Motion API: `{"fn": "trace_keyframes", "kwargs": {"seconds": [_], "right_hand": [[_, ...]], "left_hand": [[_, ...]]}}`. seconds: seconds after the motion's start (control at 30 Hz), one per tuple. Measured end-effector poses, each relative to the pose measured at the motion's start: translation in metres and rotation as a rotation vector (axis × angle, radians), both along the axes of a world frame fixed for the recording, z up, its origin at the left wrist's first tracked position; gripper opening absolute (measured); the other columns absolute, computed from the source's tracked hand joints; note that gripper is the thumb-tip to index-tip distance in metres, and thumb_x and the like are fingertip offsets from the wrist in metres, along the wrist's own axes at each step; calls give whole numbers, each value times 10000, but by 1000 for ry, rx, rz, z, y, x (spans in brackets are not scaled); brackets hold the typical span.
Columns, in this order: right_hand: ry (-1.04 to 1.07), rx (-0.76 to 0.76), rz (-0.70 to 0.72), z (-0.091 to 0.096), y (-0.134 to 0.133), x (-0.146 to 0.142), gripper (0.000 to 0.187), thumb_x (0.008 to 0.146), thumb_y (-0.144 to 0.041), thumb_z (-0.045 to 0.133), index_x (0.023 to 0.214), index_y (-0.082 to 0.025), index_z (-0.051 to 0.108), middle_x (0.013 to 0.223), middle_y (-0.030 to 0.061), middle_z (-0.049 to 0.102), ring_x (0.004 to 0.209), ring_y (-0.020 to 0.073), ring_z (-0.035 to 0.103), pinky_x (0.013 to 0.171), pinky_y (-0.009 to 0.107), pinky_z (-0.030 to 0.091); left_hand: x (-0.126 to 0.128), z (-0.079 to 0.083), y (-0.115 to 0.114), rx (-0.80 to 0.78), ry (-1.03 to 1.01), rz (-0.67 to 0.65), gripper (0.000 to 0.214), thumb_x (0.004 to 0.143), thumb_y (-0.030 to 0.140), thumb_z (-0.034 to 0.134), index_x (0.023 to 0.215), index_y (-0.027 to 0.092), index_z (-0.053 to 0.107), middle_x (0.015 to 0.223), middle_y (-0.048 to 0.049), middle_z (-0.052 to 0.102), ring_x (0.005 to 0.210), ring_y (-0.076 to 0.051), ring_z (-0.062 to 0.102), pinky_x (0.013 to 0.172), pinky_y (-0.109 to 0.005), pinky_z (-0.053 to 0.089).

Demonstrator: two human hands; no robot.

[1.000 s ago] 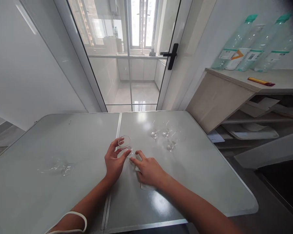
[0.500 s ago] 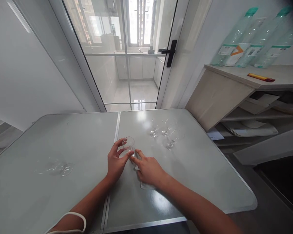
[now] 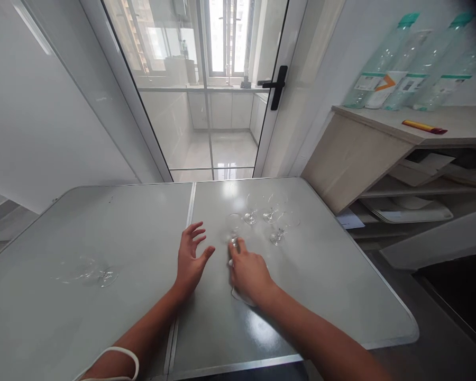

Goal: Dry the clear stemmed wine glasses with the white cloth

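My right hand [image 3: 249, 273] is closed on the stem of a clear wine glass [image 3: 235, 226], which stands just left of three other upright clear glasses [image 3: 270, 216]. A white cloth [image 3: 241, 296] peeks out under that hand. My left hand [image 3: 191, 259] hovers open over the grey table [image 3: 103, 233], fingers spread, holding nothing, a short way left of the held glass. Far left, two more clear glasses [image 3: 89, 271] lie on their sides on the table.
A glass door with a black handle [image 3: 275, 87] stands beyond the table. At the right, a wooden shelf unit [image 3: 381, 159] carries large plastic water bottles [image 3: 414, 69], an orange-yellow stick [image 3: 423, 126] and papers.
My left hand has let go of the glass and opened. My right hand has carried the glass to the right, toward the group of upright glasses.
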State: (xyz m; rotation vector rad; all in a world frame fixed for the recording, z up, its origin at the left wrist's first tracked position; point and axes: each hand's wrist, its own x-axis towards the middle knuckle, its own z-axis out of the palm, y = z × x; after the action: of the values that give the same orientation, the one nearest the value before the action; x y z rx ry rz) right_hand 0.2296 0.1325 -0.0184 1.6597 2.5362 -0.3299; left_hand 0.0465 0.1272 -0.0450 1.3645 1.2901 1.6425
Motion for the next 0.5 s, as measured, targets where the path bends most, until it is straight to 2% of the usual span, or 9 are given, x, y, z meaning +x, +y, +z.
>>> {"fn": "trace_keyframes", "kwargs": {"seconds": [0.1, 0.23, 0.37, 0.43, 0.5], "right_hand": [[-93, 10, -198, -1, 7, 6, 639, 936, -207, 538, 1546, -75, 402, 1633, 357, 273, 848, 232, 769, 759, 344, 566], [-104, 23, -248, 0, 13, 12, 646, 921, -221, 560, 1532, -57, 429, 1607, 369, 306, 835, 227, 770, 744, 329, 570], [-91, 40, -276, 6, 12, 12, 559, 924, -210, 544, 1470, -96, 502, 1580, 334, 357, 798, 228, 768, 707, 340, 561], [-64, 62, -279, 11, 9, 11, 408, 933, -212, 531, 1324, -121, 608, 1509, 285, 458, 770, 219, 758, 684, 330, 538], [1, 66, -230, 15, 4, 8, 249, 953, -229, 514, 1127, -148, 673, 1314, 214, 615, 781, 220, 744, 688, 317, 509]], "left_hand": [[0, -1, 0, 1, 14, 20, 552, 876, 390, 780, 1367, 309, 541, 1477, -117, 519, 1252, -256, 584, 1060, -446, 509], [2, -1, -1, -8, 24, 24, 538, 869, 413, 783, 1342, 297, 555, 1455, -121, 524, 1214, -257, 591, 1023, -422, 510], [1, -1, -1, -15, 19, 31, 522, 872, 431, 776, 1329, 299, 559, 1434, -115, 526, 1180, -246, 596, 991, -397, 511], [1, -1, -1, -14, 20, 41, 498, 881, 437, 765, 1313, 295, 562, 1410, -112, 531, 1160, -239, 597, 973, -382, 512], [1, 0, -1, -16, 27, 56, 464, 891, 452, 750, 1285, 289, 568, 1374, -107, 541, 1137, -234, 599, 947, -368, 516]]}}
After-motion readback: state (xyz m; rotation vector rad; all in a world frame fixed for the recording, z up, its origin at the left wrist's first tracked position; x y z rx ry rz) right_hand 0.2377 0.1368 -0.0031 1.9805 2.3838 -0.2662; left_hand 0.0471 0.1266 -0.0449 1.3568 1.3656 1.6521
